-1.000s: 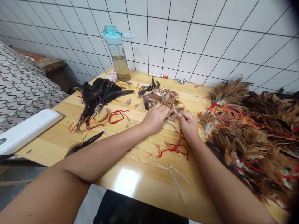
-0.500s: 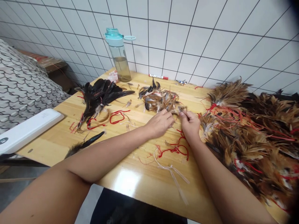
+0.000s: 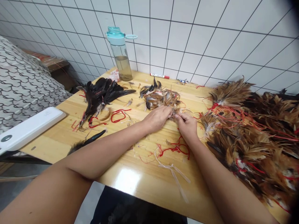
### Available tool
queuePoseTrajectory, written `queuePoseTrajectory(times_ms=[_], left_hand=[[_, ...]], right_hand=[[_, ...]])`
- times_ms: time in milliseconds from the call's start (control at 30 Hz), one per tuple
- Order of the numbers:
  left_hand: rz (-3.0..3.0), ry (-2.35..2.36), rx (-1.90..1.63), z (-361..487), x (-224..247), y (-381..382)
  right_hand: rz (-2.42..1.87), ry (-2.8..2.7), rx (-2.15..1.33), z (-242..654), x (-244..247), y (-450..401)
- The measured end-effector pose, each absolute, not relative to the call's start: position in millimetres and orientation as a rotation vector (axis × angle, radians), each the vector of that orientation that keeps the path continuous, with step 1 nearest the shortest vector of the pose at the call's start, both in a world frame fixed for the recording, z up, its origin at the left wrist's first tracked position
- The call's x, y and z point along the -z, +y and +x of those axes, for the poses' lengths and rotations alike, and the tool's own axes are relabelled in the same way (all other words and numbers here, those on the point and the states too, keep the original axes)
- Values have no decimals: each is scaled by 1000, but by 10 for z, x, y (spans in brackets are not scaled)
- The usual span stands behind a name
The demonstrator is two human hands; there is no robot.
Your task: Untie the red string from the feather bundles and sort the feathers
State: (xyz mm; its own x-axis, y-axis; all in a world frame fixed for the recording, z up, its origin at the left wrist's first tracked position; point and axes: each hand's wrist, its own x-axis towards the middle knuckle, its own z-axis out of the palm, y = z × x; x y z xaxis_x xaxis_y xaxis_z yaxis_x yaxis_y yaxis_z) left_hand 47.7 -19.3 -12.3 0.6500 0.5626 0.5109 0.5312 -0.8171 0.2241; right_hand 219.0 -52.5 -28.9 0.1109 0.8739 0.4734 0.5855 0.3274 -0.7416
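Note:
My left hand (image 3: 158,119) is closed in front of a loose pile of brown and black feathers (image 3: 161,98), its fingertips bent around a small feather (image 3: 174,112). My right hand (image 3: 187,124) pinches the same small feather between thumb and forefinger, and the two sets of fingertips almost touch. Most of this feather is hidden by the fingers. Below my right hand lies a tangle of red string (image 3: 176,149), with white plastic strips (image 3: 174,169) nearer the table's front edge.
On the right are heaped tied bundles of brown feathers (image 3: 252,146). Black feathers (image 3: 102,93) lie at the left, near a loose red string (image 3: 118,115). A water bottle (image 3: 122,59) and a red-capped marker (image 3: 159,76) stand and lie by the tiled wall. A white device (image 3: 32,129) overhangs the left edge.
My right hand has moved a little left, closing the gap to my left hand. The fingertips of both now meet at the small feather. The view has shifted slightly.

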Motion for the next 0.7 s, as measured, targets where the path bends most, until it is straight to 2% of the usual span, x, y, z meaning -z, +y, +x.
queuePoseTrajectory(times_ms=[533, 700], left_hand=[[2802, 790, -1028, 461, 100, -186], [2653, 815, -1233, 442, 28, -201]], right_hand=[[-1403, -1595, -604, 2186, 330, -482], [-1228, -1498, -871, 2180, 269, -489]])
